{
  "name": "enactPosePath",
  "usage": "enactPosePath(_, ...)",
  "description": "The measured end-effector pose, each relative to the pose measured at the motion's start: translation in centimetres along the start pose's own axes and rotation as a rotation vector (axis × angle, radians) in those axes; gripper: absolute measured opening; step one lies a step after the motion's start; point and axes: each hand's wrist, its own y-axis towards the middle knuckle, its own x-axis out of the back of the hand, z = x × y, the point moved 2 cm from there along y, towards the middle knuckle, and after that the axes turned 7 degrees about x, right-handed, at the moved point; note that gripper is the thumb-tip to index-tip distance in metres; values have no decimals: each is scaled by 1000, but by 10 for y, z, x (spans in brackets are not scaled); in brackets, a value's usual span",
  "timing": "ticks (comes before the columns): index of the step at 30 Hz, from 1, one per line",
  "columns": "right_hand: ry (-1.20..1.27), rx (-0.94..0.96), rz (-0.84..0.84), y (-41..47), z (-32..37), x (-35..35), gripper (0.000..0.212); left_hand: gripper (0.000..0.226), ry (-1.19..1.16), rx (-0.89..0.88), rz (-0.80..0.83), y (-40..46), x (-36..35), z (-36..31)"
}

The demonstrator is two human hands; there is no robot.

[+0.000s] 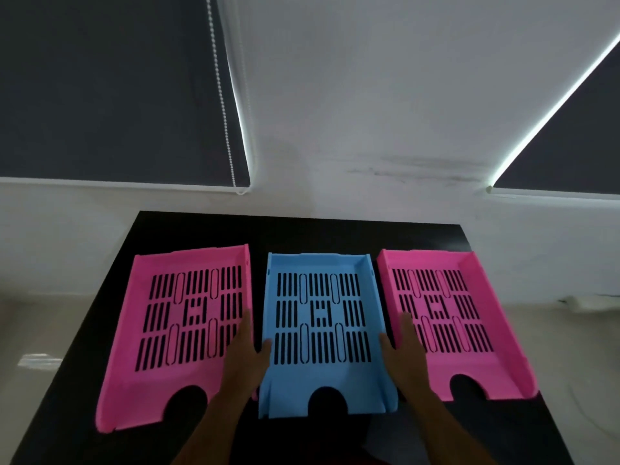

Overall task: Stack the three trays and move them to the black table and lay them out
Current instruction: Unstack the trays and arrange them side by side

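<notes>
Three slotted plastic trays lie side by side on the black table (302, 233): a pink tray (157, 391) on the left, a blue tray (342, 263) in the middle, a second pink tray (446, 364) on the right. My left hand (243, 355) lies flat against the blue tray's left wall, its fingers over the left pink tray's right edge. Pressed to the blue tray's right wall, my right hand (402, 354) has its fingers reaching over the right pink tray's left edge. Both thumbs touch the blue tray's rim.
The black table stands against a white wall. Dark roller blinds (117, 88) hang at the upper left and upper right, with a bead chain (221, 95) beside the left one. Pale floor shows to both sides of the table.
</notes>
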Motion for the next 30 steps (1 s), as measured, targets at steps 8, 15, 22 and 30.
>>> enactPosePath(8,50,51,47,6,-24,-9,64,70,32,-7,-105,-6,-9,-2)
enactPosePath(15,21,111,60,6,-19,-3,46,62,60,-35,-114,-8,-9,-5)
enactPosePath(22,22,109,91,5,-18,-2,47,58,75,-46,-140,-5,-12,1)
enactPosePath(30,23,132,97,11,-27,-5,33,56,51,-60,-155,-2,-14,2)
